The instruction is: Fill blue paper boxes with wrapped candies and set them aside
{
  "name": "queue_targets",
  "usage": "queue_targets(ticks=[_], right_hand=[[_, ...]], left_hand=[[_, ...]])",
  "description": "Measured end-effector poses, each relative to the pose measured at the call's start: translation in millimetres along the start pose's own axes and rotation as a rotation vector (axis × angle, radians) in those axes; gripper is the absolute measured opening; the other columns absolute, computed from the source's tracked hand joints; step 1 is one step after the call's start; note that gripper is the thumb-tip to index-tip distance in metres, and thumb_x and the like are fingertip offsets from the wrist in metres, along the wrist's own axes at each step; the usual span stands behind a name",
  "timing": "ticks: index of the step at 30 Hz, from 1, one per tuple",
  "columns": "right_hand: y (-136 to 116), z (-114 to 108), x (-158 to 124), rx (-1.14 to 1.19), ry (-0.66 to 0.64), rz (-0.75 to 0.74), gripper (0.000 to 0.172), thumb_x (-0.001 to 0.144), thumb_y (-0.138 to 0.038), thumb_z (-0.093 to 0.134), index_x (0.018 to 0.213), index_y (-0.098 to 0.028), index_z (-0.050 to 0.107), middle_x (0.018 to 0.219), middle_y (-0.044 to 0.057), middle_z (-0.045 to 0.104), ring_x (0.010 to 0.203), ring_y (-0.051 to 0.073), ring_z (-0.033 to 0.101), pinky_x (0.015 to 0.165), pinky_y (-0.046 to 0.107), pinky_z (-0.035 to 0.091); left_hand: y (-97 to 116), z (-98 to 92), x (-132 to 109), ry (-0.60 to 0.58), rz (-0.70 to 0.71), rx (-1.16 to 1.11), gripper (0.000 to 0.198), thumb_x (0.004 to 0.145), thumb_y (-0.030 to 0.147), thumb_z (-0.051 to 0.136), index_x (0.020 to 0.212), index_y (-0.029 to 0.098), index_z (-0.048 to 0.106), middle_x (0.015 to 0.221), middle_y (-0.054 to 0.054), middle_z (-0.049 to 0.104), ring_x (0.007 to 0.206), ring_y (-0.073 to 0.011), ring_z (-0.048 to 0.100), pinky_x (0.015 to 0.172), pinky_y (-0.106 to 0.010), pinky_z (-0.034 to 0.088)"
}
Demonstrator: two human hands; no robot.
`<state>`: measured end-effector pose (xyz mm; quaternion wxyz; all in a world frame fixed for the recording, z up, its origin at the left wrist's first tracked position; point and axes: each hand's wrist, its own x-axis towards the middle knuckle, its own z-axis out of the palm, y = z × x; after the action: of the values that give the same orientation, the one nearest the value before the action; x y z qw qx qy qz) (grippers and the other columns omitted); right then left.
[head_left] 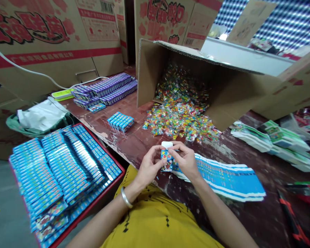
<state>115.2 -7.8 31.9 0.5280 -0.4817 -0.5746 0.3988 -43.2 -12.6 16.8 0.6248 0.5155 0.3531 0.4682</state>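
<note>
Between my two hands is a small blue printed candy box point(166, 164), upright, its white top flap standing up. My left hand point(150, 164) grips its left side, thumb on the front. On the right, my right hand point(185, 159) pinches the box near its upper edge. What is inside the box cannot be seen. Flat blue unfolded cartons point(229, 179) lie fanned out on the table by my right forearm. Beyond my hands, wrapped colourful candies point(181, 120) spill from a cardboard box point(229, 89) lying on its side.
A short row of blue boxes point(120, 121) stands left on the brown table point(136, 137). Purple boxes point(113, 88) sit behind it. A red crate point(120, 174) holds stacked blue boxes at lower left. Green cartons point(279, 141) and a red-black tool handle point(290, 217) lie right.
</note>
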Motion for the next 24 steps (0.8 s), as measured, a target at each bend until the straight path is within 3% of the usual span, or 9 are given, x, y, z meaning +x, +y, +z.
queue_targets(ticks=[4, 7, 12, 17, 21, 24], right_hand=[[-3.8, 5.0, 2.1, 0.054, 0.067, 0.045, 0.022, 0.080, -0.037, 0.069, 0.092, -0.023, 0.056, 0.090, 0.003, 0.067, 0.083, 0.018, 0.065, 0.075, 0.030, 0.053], [-4.3, 4.3, 6.7, 0.016, 0.033, 0.070, 0.025, 0.078, -0.041, 0.070, 0.077, -0.021, 0.055, 0.076, 0.000, 0.063, 0.072, 0.016, 0.061, 0.069, 0.027, 0.050], [-7.3, -5.8, 18.1, -0.034, -0.098, 0.193, 0.026, 0.071, -0.039, 0.077, 0.076, -0.018, 0.063, 0.075, 0.001, 0.065, 0.069, 0.015, 0.058, 0.066, 0.026, 0.047], [-6.8, -14.7, 26.4, 0.035, -0.126, 0.285, 0.027, 0.068, -0.038, 0.079, 0.068, -0.016, 0.064, 0.063, -0.002, 0.062, 0.060, 0.012, 0.054, 0.059, 0.024, 0.043], [-4.0, -14.4, 26.6, -0.013, -0.137, 0.259, 0.027, 0.071, -0.039, 0.077, 0.067, -0.016, 0.065, 0.063, -0.001, 0.063, 0.059, 0.012, 0.055, 0.060, 0.025, 0.044], [-5.8, -12.8, 21.6, -0.141, -0.120, 0.156, 0.026, 0.077, -0.039, 0.071, 0.067, -0.016, 0.065, 0.066, 0.000, 0.064, 0.063, 0.014, 0.057, 0.064, 0.027, 0.046]], left_hand=[[0.5, 1.0, 0.0, 0.043, -0.068, -0.102, 0.050, 0.077, 0.031, 0.072, 0.116, 0.024, 0.041, 0.099, -0.002, 0.063, 0.082, -0.0145, 0.063, 0.069, -0.024, 0.050], [0.8, 1.7, -2.0, 0.057, -0.091, -0.074, 0.050, 0.077, 0.029, 0.072, 0.115, 0.024, 0.040, 0.096, -0.001, 0.063, 0.077, -0.0128, 0.063, 0.067, -0.022, 0.049], [6.1, 0.0, -5.8, 0.075, -0.001, 0.107, 0.041, 0.082, 0.023, 0.064, 0.118, 0.023, 0.044, 0.107, -0.005, 0.059, 0.093, -0.0158, 0.062, 0.072, -0.024, 0.052], [11.0, -2.7, -6.4, -0.006, 0.014, 0.172, 0.052, 0.083, 0.020, 0.061, 0.132, 0.024, 0.042, 0.116, -0.007, 0.058, 0.098, -0.0184, 0.062, 0.078, -0.029, 0.055], [10.8, -3.3, -6.8, -0.041, -0.003, 0.174, 0.056, 0.083, 0.019, 0.060, 0.137, 0.025, 0.043, 0.118, -0.007, 0.060, 0.098, -0.0192, 0.061, 0.077, -0.029, 0.055], [9.1, -3.8, -7.2, -0.048, -0.025, 0.140, 0.051, 0.084, 0.020, 0.060, 0.133, 0.024, 0.048, 0.122, -0.007, 0.060, 0.103, -0.0207, 0.060, 0.081, -0.029, 0.054]])
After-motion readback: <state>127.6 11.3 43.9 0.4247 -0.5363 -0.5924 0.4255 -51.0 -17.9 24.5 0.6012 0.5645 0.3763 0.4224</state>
